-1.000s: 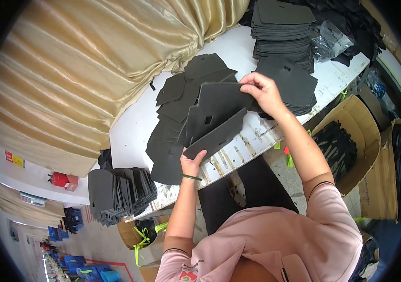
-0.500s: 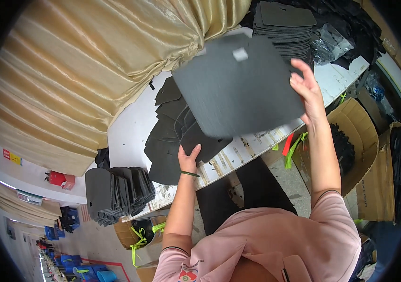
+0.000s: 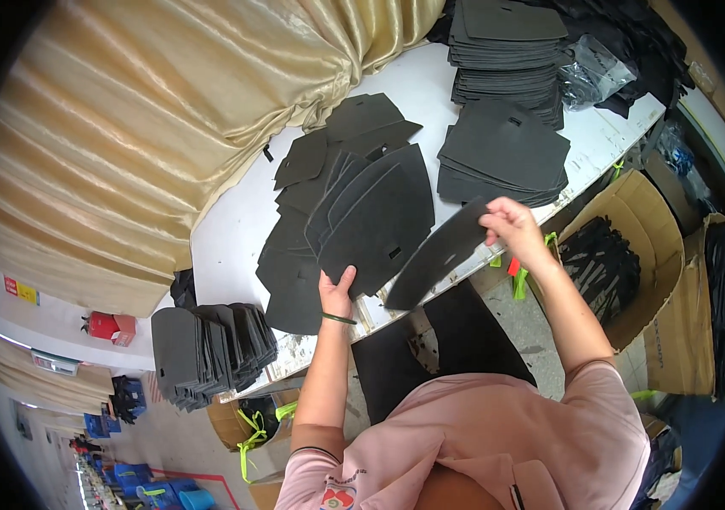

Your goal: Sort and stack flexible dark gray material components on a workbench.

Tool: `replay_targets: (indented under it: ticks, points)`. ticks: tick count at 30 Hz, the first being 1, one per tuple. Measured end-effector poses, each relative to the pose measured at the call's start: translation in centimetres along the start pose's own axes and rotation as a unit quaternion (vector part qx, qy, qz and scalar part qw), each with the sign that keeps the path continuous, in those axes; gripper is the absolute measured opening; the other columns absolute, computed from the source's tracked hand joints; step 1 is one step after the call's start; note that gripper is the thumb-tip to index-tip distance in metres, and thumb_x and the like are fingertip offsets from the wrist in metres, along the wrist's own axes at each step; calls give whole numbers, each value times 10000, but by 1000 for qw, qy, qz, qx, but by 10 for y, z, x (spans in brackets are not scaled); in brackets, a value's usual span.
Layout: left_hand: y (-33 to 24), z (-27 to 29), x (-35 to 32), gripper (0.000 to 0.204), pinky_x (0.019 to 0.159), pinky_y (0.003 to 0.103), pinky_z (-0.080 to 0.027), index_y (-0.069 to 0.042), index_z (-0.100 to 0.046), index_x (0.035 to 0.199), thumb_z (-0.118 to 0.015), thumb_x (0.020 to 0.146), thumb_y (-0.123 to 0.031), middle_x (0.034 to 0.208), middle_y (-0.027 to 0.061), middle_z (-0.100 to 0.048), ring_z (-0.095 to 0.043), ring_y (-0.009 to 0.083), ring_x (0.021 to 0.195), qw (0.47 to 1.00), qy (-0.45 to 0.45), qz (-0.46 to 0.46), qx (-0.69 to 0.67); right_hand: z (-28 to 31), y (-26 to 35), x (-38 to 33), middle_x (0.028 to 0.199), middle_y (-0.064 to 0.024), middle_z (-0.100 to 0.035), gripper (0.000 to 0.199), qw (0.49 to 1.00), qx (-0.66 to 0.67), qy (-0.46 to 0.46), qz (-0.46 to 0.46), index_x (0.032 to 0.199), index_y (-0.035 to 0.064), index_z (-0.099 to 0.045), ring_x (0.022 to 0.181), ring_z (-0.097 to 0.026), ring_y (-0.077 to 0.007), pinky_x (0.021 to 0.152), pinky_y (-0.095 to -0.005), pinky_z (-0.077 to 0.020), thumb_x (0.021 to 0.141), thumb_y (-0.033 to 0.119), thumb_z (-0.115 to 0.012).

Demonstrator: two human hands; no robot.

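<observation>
My left hand (image 3: 337,296) grips the near edge of a fanned bunch of black sheet panels (image 3: 379,212), thumb on top, above the white table (image 3: 231,221). Small slots are cut in some of the panels. In my right hand (image 3: 515,231), a single black panel (image 3: 439,259) is pinched by its upper right corner, tilted steeply over the table's front edge. Loose dark panels (image 3: 294,234) lie overlapped beyond and left of the left hand. Past my right hand sits a low pile of panels (image 3: 507,149), with a taller stack (image 3: 508,42) behind it.
Upright black panels (image 3: 201,353) stand packed at the table's left end. A clear plastic bag (image 3: 596,72) and dark fabric lie at the back right. Open cardboard boxes (image 3: 655,229) with black pieces stand right of the table. A gold curtain (image 3: 167,110) hangs along the far side.
A panel that my right hand held over the table is out of that hand, and the low pile shows at the right. My right hand has come lower and nearer, now pinching a panel.
</observation>
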State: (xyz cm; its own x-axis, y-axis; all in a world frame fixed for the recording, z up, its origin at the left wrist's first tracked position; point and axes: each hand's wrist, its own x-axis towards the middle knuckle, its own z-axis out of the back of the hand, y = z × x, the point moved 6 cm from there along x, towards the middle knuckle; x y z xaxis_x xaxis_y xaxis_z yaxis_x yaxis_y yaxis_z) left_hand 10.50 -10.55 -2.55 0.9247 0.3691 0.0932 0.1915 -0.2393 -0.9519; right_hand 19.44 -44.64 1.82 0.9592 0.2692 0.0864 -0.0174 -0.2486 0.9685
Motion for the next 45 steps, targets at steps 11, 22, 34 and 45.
replay_targets:
  ticks: [11, 22, 34, 45]
  points:
    - [-10, -20, -19, 598, 991, 355, -400, -18, -420, 1310, -706, 818, -201, 1295, 106, -509, -506, 237, 1160, 991, 122, -43, 15, -68, -48, 54, 582, 25, -510, 168, 989, -88, -86, 85, 843, 32, -565, 490, -457, -39, 452, -205, -404, 849, 160, -674]
    - [-48, -14, -26, 497, 862, 286, -480, -1, -555, 1150, -763, 702, 53, 1041, 78, -648, -611, 156, 936, 980, 102, -71, 154, -57, 23, 26, 1258, -123, -454, 605, 941, -195, -77, 264, 1303, 71, -439, 1133, -488, -253, 966, -343, -380, 786, 212, -719]
    - [-26, -7, -37, 570, 867, 266, -471, 17, -506, 1224, -755, 713, 57, 1063, 62, -639, -593, 130, 950, 979, 107, -47, 165, -96, 93, 54, 1261, -140, -525, 415, 841, -412, 5, 349, 1216, 52, -532, 1287, -389, -336, 1053, -407, -324, 832, 163, -644]
    - [-37, -14, -40, 735, 952, 299, -413, -17, -406, 1320, -783, 690, 11, 1224, 90, -543, -518, 161, 1100, 965, 118, -67, 224, -164, 133, 58, 875, -60, -638, 155, 798, -381, 270, 380, 955, 72, -625, 950, -598, -256, 933, -390, -417, 812, 130, -639]
